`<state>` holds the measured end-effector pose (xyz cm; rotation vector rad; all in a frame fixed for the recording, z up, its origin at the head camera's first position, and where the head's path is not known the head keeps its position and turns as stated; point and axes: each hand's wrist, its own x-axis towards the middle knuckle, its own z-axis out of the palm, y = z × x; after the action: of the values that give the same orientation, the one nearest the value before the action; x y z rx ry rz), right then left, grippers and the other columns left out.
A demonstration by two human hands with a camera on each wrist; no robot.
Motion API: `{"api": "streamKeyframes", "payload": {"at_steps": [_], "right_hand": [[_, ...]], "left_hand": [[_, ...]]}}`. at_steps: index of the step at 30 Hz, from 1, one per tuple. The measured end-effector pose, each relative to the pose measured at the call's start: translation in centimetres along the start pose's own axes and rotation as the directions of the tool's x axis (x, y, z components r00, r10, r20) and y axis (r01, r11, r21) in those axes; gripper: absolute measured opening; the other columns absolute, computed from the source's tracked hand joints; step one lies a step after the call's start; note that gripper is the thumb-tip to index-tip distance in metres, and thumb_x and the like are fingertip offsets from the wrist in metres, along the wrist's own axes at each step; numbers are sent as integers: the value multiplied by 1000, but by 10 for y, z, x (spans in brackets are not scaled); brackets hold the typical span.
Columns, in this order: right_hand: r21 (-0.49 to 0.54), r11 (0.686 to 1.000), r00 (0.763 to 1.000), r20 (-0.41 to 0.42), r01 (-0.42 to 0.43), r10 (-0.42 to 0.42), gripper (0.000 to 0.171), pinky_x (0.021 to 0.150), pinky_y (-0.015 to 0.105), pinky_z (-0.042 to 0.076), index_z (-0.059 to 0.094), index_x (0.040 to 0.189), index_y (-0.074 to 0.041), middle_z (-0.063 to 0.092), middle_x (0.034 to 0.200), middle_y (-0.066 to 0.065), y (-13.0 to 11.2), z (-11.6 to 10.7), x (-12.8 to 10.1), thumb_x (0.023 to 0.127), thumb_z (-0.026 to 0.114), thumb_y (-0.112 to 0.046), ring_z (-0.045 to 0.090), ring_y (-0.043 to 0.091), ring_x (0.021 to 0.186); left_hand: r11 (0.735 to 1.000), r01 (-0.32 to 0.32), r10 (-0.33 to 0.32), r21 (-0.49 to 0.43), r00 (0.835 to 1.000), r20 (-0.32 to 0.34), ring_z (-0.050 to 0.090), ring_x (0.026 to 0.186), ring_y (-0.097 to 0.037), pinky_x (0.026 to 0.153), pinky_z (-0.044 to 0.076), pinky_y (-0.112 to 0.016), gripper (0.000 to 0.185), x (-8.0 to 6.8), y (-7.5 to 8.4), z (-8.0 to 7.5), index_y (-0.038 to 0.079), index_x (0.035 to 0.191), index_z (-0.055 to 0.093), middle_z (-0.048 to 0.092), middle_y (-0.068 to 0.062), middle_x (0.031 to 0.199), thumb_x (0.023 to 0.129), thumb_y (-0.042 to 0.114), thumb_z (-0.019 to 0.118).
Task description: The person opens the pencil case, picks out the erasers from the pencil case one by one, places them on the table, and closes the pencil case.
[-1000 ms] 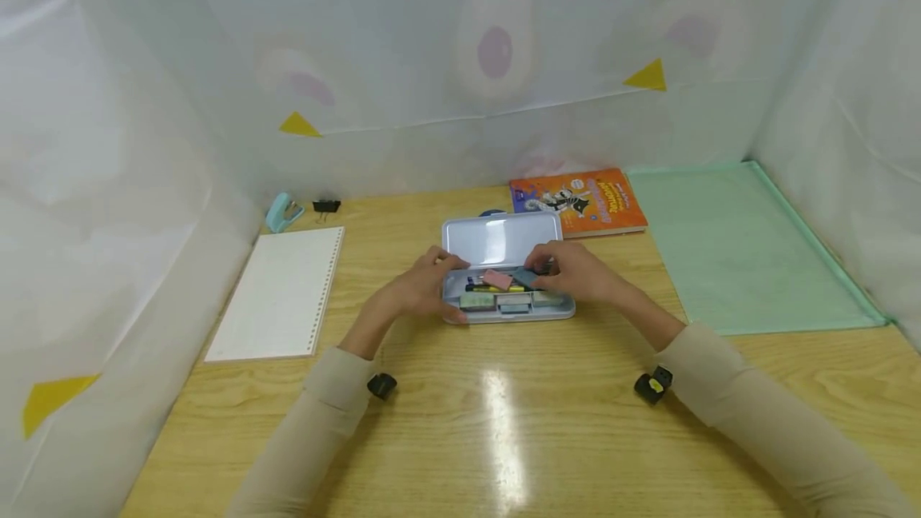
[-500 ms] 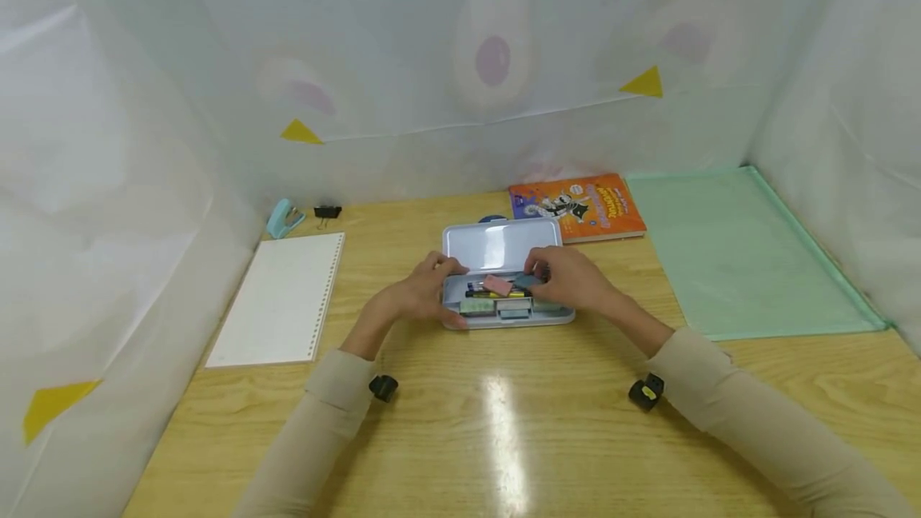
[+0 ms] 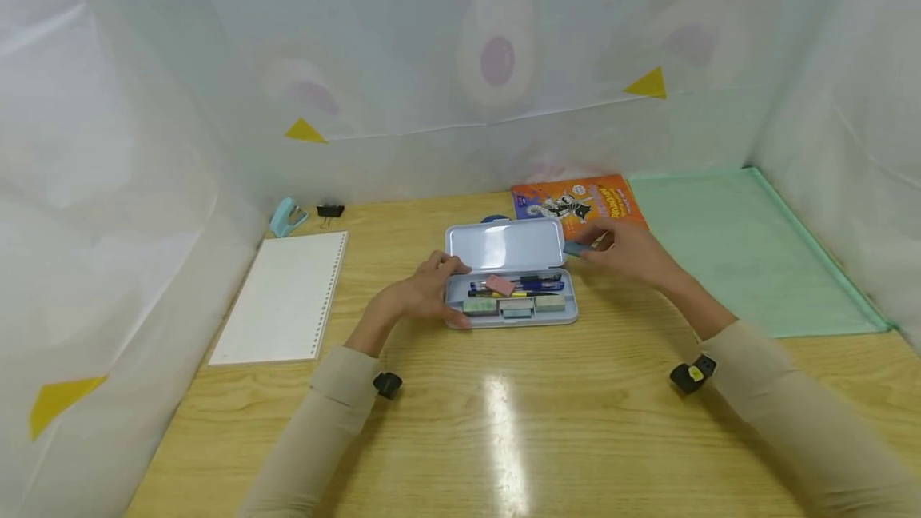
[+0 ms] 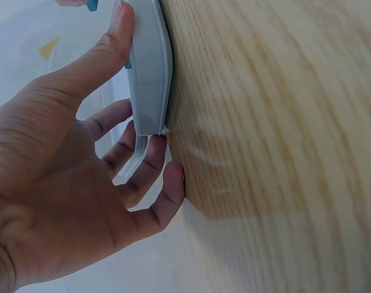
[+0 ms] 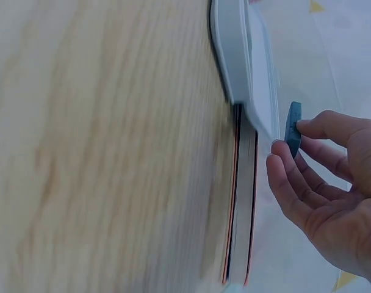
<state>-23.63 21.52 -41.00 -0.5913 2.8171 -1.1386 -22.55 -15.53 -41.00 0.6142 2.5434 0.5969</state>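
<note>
The right grip (image 3: 624,250) pinched a small blue block (image 5: 293,129) between thumb and fingers, raised above the desk (image 3: 446,422). Just left of that grip stood the open pencil case (image 3: 532,245) with pens (image 3: 548,286) and a pink block (image 3: 500,286) inside, its far end held by the left grip (image 3: 420,290), thumb on the near side. Behind the right grip lay an orange book (image 3: 608,202); well left of the left grip, white paper (image 3: 281,294).

paper (image 3: 281,298) left of pencil case (image 3: 471,245) | book (image 3: 568,204) behind | pens (image 3: 538,286) inside
</note>
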Motion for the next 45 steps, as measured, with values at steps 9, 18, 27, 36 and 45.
{"api": "streamKeyframes", "payload": {"at_steps": [9,18,27,36,45], "right_hand": [[-83,996,999,42,21,-18,16,76,39,52,74,109,-4,74,104,13,29,-12,-1,93,75,-7,67,25,87],[-106,994,997,70,35,-28,16,71,35,50,74,107,-4,74,101,11,32,-7,1,91,76,-3,64,20,81],[-90,996,998,59,0,5,19,79,46,55,72,115,-1,70,116,20,23,-17,-5,96,72,-6,69,33,98],[37,998,995,87,46,-49,28,70,32,54,71,123,0,72,114,16,1,-1,-6,96,74,-7,68,25,90],[171,979,977,160,112,-140,30,70,33,53,69,125,-4,72,111,12,-36,45,9,96,74,-8,67,20,85]], "left_hand": [[1000,-5,5,-2,1000,9,35,136,-30,117,34,-48,93,1,0,-2,14,153,41,32,-12,150,80,43,90],[1000,5,-6,8,1000,14,37,132,-28,115,37,-46,91,2,1,-1,16,152,41,34,-11,146,81,42,90],[1000,12,-12,14,999,34,37,133,-29,115,37,-49,90,2,5,-3,17,152,39,34,-12,146,81,43,90],[1000,10,-11,23,999,35,39,131,-31,113,38,-50,89,3,3,-5,15,150,39,33,-14,146,82,41,89],[1000,-7,7,10,1000,28,38,133,-31,115,37,-49,89,1,2,-4,14,150,39,33,-14,147,82,42,89]]}}
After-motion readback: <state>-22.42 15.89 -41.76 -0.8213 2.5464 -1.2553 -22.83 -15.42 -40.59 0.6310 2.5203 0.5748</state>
